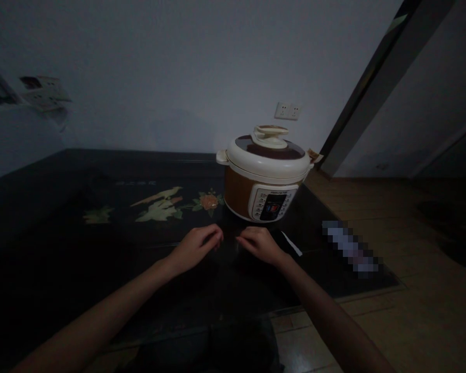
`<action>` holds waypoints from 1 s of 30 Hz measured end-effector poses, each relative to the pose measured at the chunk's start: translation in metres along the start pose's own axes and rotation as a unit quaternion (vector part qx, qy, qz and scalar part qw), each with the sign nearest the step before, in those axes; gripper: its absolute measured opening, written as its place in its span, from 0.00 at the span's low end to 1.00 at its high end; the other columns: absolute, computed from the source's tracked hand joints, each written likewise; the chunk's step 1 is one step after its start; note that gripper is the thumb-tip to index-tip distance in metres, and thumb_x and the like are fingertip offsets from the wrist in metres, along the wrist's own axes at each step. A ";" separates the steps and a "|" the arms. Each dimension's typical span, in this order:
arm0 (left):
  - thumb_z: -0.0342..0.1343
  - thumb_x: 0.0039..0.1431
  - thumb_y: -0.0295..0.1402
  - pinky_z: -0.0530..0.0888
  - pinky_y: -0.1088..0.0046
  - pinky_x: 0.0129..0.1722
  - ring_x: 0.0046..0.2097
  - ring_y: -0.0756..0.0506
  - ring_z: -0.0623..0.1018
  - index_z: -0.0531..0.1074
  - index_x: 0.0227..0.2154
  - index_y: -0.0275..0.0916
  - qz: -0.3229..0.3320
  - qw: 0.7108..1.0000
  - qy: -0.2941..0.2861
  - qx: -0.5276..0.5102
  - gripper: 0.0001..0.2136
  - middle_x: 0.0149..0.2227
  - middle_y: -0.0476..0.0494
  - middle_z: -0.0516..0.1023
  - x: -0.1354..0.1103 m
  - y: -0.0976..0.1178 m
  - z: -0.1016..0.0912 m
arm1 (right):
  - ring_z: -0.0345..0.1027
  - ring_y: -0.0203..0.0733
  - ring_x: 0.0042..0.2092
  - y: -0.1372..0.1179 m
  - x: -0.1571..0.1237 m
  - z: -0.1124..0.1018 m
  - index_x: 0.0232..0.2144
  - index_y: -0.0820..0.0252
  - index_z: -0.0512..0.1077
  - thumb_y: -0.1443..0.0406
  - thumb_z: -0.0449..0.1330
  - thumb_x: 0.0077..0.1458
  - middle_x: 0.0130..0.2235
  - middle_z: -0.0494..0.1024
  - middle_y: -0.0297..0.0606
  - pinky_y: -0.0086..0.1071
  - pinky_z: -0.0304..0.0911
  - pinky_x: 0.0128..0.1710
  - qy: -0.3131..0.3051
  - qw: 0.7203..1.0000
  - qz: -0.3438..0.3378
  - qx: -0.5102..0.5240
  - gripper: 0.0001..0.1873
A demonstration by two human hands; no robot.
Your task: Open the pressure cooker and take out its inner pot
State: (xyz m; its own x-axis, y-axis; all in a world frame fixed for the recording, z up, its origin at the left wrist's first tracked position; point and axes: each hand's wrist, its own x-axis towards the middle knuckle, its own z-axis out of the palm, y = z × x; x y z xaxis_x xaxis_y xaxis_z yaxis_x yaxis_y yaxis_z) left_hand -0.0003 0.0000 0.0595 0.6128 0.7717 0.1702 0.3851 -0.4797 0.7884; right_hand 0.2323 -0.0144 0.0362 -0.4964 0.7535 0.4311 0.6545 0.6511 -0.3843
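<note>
A cream and brown electric pressure cooker point(266, 178) stands on a dark glossy table point(62, 248), its lid on and its control panel facing me. Both my hands rest on the tabletop just in front of the cooker. My left hand point(197, 247) has its fingers curled and pressed together, fingertips pointing right. My right hand point(259, 243) mirrors it, fingers curled toward the left. The two sets of fingertips are a small gap apart. The dim light hides whether anything small sits between the fingers.
The table bears a painted flower and bird design point(166, 204). A thin white strip point(292, 243) lies right of my right hand, and a blurred patch point(349, 246) near the table's right edge. A wall socket point(286, 111) sits behind the cooker. Wooden floor point(411, 300) extends right.
</note>
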 end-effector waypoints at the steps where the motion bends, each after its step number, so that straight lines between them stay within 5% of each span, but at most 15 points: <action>1: 0.44 0.64 0.40 0.68 0.71 0.38 0.34 0.48 0.74 0.69 0.33 0.40 0.009 1.000 0.026 -0.009 0.12 0.29 0.49 0.74 0.005 0.004 -0.007 | 0.64 0.35 0.27 0.001 0.000 -0.007 0.22 0.59 0.68 0.57 0.49 0.64 0.24 0.71 0.35 0.28 0.55 0.29 0.032 0.999 0.010 0.013 0.21; 7: 0.51 0.59 0.36 0.67 0.64 0.51 0.48 0.44 0.73 0.72 0.39 0.41 0.066 0.951 0.284 -0.105 0.09 0.43 0.45 0.74 0.057 0.019 -0.049 | 0.62 0.34 0.26 0.006 -0.001 -0.052 0.22 0.58 0.65 0.57 0.47 0.64 0.22 0.67 0.31 0.28 0.56 0.27 0.286 0.952 0.095 0.051 0.21; 11: 0.55 0.58 0.35 0.57 0.60 0.61 0.59 0.44 0.64 0.68 0.49 0.48 0.074 0.900 0.375 -0.210 0.15 0.57 0.49 0.66 0.108 0.022 -0.071 | 0.64 0.35 0.32 0.025 0.009 -0.096 0.30 0.58 0.67 0.57 0.55 0.59 0.29 0.68 0.32 0.30 0.61 0.34 0.551 0.826 0.105 0.066 0.11; 14: 0.54 0.60 0.37 0.55 0.58 0.62 0.64 0.43 0.58 0.57 0.58 0.48 0.032 0.888 0.376 -0.264 0.23 0.64 0.46 0.56 0.145 0.022 -0.074 | 0.64 0.40 0.45 0.061 0.025 -0.131 0.43 0.58 0.65 0.57 0.58 0.56 0.42 0.68 0.38 0.39 0.61 0.49 0.646 0.756 0.098 0.033 0.16; 17: 0.55 0.60 0.39 0.54 0.61 0.62 0.67 0.43 0.53 0.48 0.62 0.46 -0.005 0.879 0.363 -0.310 0.31 0.67 0.43 0.51 0.174 0.018 -0.065 | 0.60 0.44 0.53 0.104 0.044 -0.148 0.52 0.57 0.58 0.53 0.60 0.51 0.51 0.62 0.42 0.47 0.58 0.55 0.638 0.748 0.169 0.065 0.29; 20: 0.57 0.59 0.38 0.57 0.65 0.62 0.66 0.44 0.57 0.48 0.62 0.44 -0.027 0.873 0.345 -0.344 0.33 0.65 0.42 0.57 0.190 0.009 -0.050 | 0.58 0.47 0.58 0.134 0.062 -0.144 0.55 0.58 0.55 0.51 0.61 0.50 0.55 0.60 0.45 0.49 0.57 0.56 0.580 0.757 0.243 0.176 0.35; 30: 0.57 0.57 0.42 0.63 0.64 0.57 0.60 0.42 0.67 0.60 0.57 0.42 -0.053 0.845 0.353 -0.398 0.26 0.60 0.39 0.66 0.211 -0.016 -0.040 | 0.64 0.45 0.54 0.167 0.066 -0.145 0.55 0.57 0.57 0.51 0.66 0.43 0.56 0.63 0.46 0.41 0.65 0.50 0.573 0.726 0.278 0.260 0.40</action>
State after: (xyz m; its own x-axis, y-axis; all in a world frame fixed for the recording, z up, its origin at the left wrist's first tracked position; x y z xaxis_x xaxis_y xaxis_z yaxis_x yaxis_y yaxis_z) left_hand 0.0946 0.1871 0.1063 -0.0683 0.9842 0.1631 -0.3470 -0.1768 0.9211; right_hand 0.3918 0.1309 0.1186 0.7568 0.5362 0.3738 0.1214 0.4466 -0.8865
